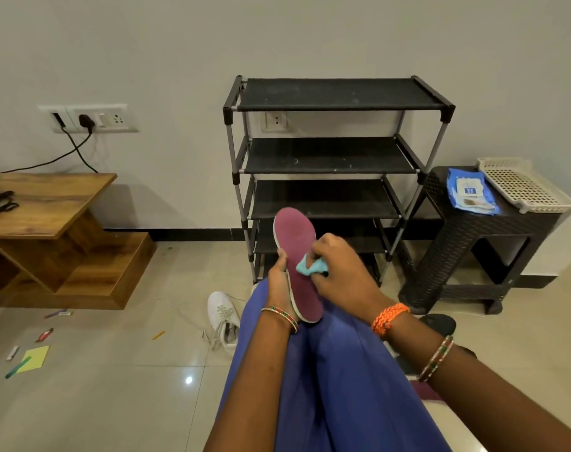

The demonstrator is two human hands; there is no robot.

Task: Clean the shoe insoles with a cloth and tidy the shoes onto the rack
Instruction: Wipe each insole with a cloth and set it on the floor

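A maroon insole [296, 252] with a white edge stands upright over my lap, heel end down. My left hand [280, 288] grips it from the left side, fingers curled behind it. My right hand [338, 270] pinches a small light-blue cloth [310, 266] and presses it against the middle of the insole. A white sneaker [223, 316] with loose laces lies on the floor to the left of my knee. The black shoe rack [338, 158] stands against the wall straight ahead, its shelves bare.
A dark wicker stool [473, 252] right of the rack carries a blue wipes pack [471, 190] and a white tray [522, 187]. A dark shoe [440, 322] lies by the stool. A wooden table [49, 236] stands left. Small items [33, 357] litter the tiled floor.
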